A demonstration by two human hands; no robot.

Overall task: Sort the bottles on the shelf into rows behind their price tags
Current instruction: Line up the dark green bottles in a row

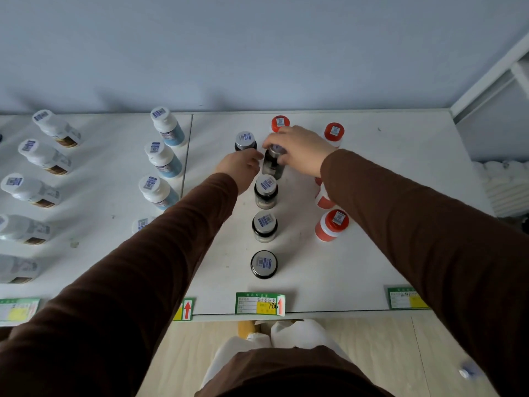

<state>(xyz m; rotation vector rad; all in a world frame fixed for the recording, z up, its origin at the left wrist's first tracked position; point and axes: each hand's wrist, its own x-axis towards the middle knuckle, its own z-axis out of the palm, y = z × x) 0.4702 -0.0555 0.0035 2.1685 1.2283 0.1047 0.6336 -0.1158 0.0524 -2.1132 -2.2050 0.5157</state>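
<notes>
Spanning the frame from nine o'clock to three, the white shelf (372, 196) carries four kinds of bottles, with two brown sleeves (143, 267) reaching over it from six o'clock. At nine o'clock stands a column of white bottles with brown bases (45, 159); toward ten o'clock, a column of white-capped blue bottles (164, 160), all upright on their long axes but leaning outward in the wide lens. At two o'clock stand the orange-capped bottles (332, 224), one partly hidden behind the right sleeve.

Running up the centre from six toward twelve is a row of dark jars with silver lids (264, 226), three upright behind the green price tag (260, 303) at the shelf's front edge, their barcode stickers facing up. Two more price tags sit at the front edge, at seven and four o'clock, and another shows beside the left sleeve.

At the head of that row, the right hand (300, 150) curls its fingers over the lid of a fourth dark jar (273, 164), gripping it from above; this jar tilts, its long axis tipping the lid toward one o'clock. The left hand (242, 167) sits just beside it at nine o'clock, fingers curled toward the jar's side; whether they touch it I cannot tell. A fifth dark jar (245, 141) stands upright just beyond the left hand.
</notes>
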